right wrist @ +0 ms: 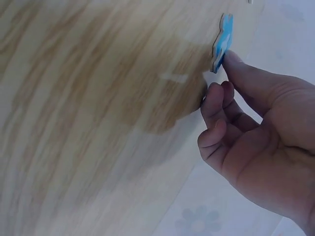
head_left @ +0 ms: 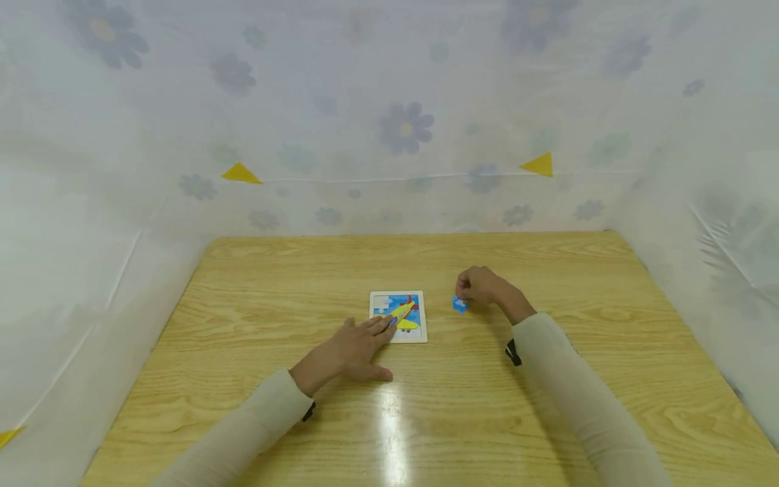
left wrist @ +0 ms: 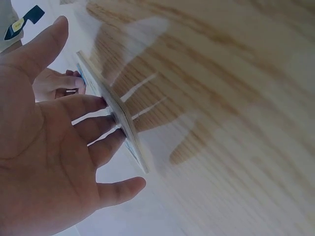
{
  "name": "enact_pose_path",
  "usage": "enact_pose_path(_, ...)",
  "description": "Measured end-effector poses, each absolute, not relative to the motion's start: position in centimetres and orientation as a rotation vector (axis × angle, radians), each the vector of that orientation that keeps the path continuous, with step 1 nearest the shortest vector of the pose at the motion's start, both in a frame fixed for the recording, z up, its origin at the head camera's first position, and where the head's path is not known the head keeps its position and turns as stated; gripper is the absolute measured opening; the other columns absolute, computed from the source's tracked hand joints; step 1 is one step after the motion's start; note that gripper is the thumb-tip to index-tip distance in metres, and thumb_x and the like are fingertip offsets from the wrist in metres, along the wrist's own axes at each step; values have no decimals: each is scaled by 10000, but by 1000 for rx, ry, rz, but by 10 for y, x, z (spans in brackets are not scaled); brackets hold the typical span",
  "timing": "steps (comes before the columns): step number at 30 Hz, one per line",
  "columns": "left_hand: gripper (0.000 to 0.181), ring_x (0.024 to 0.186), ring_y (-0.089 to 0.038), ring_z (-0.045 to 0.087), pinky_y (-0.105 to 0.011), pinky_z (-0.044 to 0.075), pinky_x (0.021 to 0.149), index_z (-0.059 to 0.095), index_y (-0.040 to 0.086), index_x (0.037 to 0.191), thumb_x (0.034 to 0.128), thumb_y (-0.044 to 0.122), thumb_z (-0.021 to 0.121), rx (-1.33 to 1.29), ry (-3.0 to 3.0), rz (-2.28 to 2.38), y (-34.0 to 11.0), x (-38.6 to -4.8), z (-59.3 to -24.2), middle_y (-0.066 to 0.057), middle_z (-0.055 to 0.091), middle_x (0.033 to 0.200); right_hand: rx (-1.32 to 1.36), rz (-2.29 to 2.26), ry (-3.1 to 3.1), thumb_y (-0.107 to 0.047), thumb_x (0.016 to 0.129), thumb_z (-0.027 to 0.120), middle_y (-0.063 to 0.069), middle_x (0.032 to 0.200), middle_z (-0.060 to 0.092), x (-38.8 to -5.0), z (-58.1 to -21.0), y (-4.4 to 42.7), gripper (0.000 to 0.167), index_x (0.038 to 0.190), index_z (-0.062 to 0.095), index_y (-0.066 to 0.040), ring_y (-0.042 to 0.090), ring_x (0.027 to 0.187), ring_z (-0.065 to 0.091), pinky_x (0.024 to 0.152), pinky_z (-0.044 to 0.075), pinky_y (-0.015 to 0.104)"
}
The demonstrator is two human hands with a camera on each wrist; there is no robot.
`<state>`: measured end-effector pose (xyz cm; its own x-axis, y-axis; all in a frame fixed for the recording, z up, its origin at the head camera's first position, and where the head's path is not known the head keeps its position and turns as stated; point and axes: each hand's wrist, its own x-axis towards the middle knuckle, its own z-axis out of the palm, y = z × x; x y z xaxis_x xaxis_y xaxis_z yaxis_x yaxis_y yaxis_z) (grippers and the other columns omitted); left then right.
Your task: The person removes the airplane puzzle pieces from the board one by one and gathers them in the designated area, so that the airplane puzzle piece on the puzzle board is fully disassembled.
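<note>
A square puzzle (head_left: 414,333) with a white border and a yellow airplane on blue lies on the table; its upper-left corner shows a pale, piece-shaped area. My left hand (head_left: 357,350) rests its fingertips on the puzzle's lower left, fingers straight and spread. In the left wrist view those fingertips touch the board (left wrist: 131,129). To the puzzle's right, my right hand (head_left: 482,285) pinches a blue puzzle piece (head_left: 459,306). The right wrist view shows the thumb against this piece (right wrist: 224,42), with other fingers curled; the far side of the grip is hidden.
The wooden table (head_left: 274,270) extends around the puzzle and both forearms. A pale flowered curtain (head_left: 341,203) stands behind it and at both sides, with yellow triangles (head_left: 242,174) on it. Dark bands show at both sleeve cuffs.
</note>
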<state>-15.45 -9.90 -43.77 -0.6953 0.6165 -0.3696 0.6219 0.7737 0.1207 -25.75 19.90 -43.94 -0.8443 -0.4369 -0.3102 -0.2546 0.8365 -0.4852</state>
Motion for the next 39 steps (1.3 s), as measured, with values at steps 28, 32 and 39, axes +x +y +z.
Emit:
enact_pose_path(28,818,1460,-252,223,-604,233,1106,283,148,1504,874,604,534,982,2584,159,-107,-156,-434,-56,219,1585,-613,-717,2647,-154,934,601,97,1016,691,-261,-438,135,169,1032,692,-52,211,910,635,790,526,348)
enact_pose_path(32,806,1452,-252,248,-600,241,1104,301,153,1498,871,597,546,970,2580,153,-107,-156,-433,-54,230,1581,-662,-715,2651,-159,920,623,83,977,703,-260,-441,123,166,1017,705,-53,182,856,630,753,521,324)
enact_pose_path(39,799,1448,-251,257,-595,251,1102,301,158,1498,876,604,532,968,2583,120,-107,-155,-436,-54,222,1583,-599,-707,2621,-172,869,692,67,958,669,-257,-447,103,239,1071,670,-47,157,824,604,747,516,310)
